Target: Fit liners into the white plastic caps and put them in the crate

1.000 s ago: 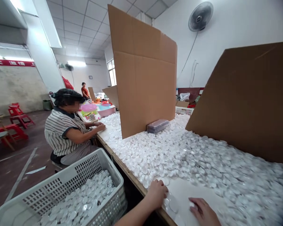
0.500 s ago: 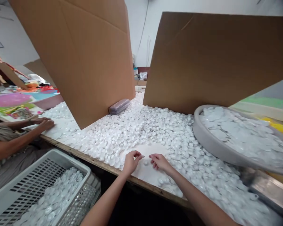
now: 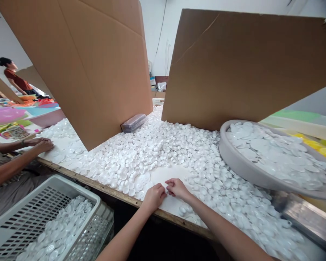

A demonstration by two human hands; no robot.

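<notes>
Head view, only one: left hand (image 3: 154, 195) and right hand (image 3: 176, 189) sit close together over the bare patch of bench (image 3: 171, 174), near its front edge; fingers curled in, tips almost meeting. Can't tell if either pinches a piece: too small, white on white. Loose white round pieces (image 3: 141, 159) heap around that patch on both sides and beyond. Main risk I see: a fumble between the fingertips, piece drops, gets lost in the heap or goes over the edge, since no lip shows there. Second: right forearm passes low over loose pieces; a sweep could drag some off. Third: crate (image 3: 8, 231) beside the bench holds similar pieces, so strays off that side could mix in. Heaped tub (image 3: 239, 170) at right might shed a few if bumped.
</notes>
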